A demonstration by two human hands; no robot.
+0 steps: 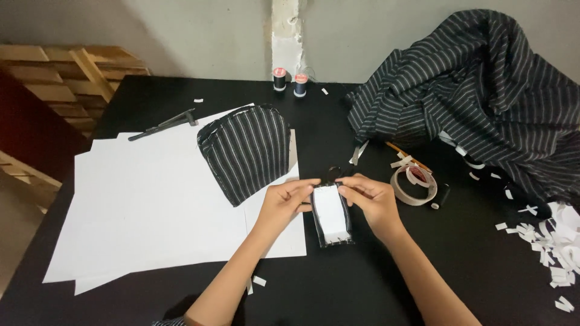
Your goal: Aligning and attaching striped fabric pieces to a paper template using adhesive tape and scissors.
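Observation:
Both my hands meet over a small fabric piece (331,218), a dark striped rectangle with white paper laid on its top, resting on the black table (338,284). My left hand (284,202) pinches its upper left edge. My right hand (371,202) pinches the upper right edge. Small pins or stitches show along the piece's lower edge. Just behind my fingers lie black scissor handles (334,172), mostly hidden.
A curved striped fabric panel (248,151) lies on large white paper sheets (151,205) to the left. A heap of striped cloth (477,90) fills the back right. A tape roll (414,185), two thread spools (289,80), a dark tool (163,125) and paper scraps (556,247) lie around.

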